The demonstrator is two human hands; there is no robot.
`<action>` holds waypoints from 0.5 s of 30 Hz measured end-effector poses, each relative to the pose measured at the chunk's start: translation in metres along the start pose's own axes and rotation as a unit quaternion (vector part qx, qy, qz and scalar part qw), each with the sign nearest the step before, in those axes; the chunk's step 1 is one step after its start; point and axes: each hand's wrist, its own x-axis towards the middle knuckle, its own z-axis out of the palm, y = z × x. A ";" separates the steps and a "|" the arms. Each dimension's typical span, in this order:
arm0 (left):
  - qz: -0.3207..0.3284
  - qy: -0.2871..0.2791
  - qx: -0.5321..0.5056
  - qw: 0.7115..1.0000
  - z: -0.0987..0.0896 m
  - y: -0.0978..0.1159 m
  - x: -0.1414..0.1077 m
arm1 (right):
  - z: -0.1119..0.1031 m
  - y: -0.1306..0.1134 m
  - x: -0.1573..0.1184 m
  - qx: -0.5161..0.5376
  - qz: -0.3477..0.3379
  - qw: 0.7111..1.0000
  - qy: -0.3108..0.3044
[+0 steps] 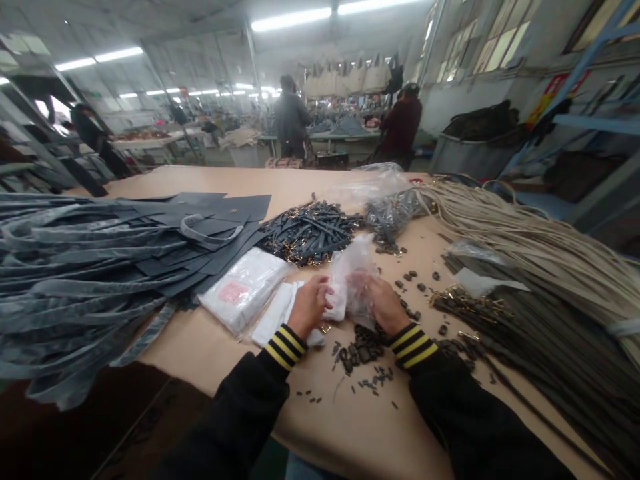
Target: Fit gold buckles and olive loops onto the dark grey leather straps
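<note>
Both my hands grip a clear plastic bag (354, 257) above the table. My left hand (311, 303) is closed on its left side, where something white shows. My right hand (386, 303) is closed on the right side, its fingertips partly behind the film. White packets (275, 317) lie under and beside my left hand, and a larger wrapped white pack (243, 288) with a pink label sits further left. A small gold buckle (326, 328) rests just below my left hand. Dark small fittings (361, 348) are heaped below my hands, with tiny dark pieces (376, 379) scattered nearer me.
Dark strap pieces with gold hardware (313, 230) form a pile beyond my hands. Blue-grey straps and panels (200, 227) cover the left. Beige cords (490, 220) and dark straps (550, 340) fill the right of the brown table (310, 447). Several people stand in the background.
</note>
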 end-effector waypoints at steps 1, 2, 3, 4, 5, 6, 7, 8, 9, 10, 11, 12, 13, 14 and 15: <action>0.007 0.005 -0.004 1.000 -0.007 0.005 -0.008 | -0.002 -0.006 -0.002 -0.005 -0.002 1.000 0.009; 0.015 0.012 -0.014 1.000 -0.013 0.011 -0.016 | -0.006 -0.013 -0.006 -0.017 -0.010 1.000 0.022; 0.024 0.020 -0.039 0.999 -0.018 0.018 -0.026 | -0.009 -0.021 -0.013 -0.038 -0.025 0.998 0.043; 0.024 0.022 -0.068 0.997 -0.022 0.025 -0.037 | -0.013 -0.030 -0.021 -0.068 -0.041 0.995 0.067; 0.017 0.021 -0.091 0.996 -0.023 0.031 -0.049 | -0.016 -0.038 -0.032 -0.110 -0.058 0.988 0.088; 0.010 0.021 -0.109 0.994 -0.022 0.036 -0.061 | -0.019 -0.046 -0.045 -0.153 -0.069 0.981 0.094; 0.002 0.007 -0.124 0.992 -0.018 0.039 -0.073 | -0.021 -0.052 -0.059 -0.182 -0.061 0.979 0.064; -0.008 -0.018 -0.138 0.990 -0.011 0.041 -0.086 | -0.022 -0.057 -0.074 -0.187 -0.041 0.981 -0.007; -0.017 -0.058 -0.150 0.987 -0.003 0.041 -0.099 | -0.023 -0.059 -0.088 -0.170 -0.016 0.980 -0.106; -0.027 -0.106 -0.163 0.980 0.008 0.039 -0.112 | -0.024 -0.060 -0.102 -0.143 0.008 0.971 -0.190; -0.037 -0.153 -0.174 0.972 0.019 0.036 -0.124 | -0.026 -0.059 -0.114 -0.120 0.025 0.964 -0.236; -0.049 -0.186 -0.177 0.965 0.031 0.033 -0.136 | -0.031 -0.056 -0.126 -0.108 0.039 0.962 -0.248; -0.070 -0.224 -0.184 0.954 0.042 0.029 -0.147 | -0.038 -0.052 -0.138 -0.108 0.051 0.966 -0.228; -0.092 -0.257 -0.191 0.943 0.051 0.026 -0.157 | -0.047 -0.049 -0.150 -0.120 0.066 0.969 -0.206; -0.108 -0.279 -0.192 0.935 0.058 0.023 -0.166 | -0.060 -0.045 -0.163 -0.140 0.082 0.969 -0.185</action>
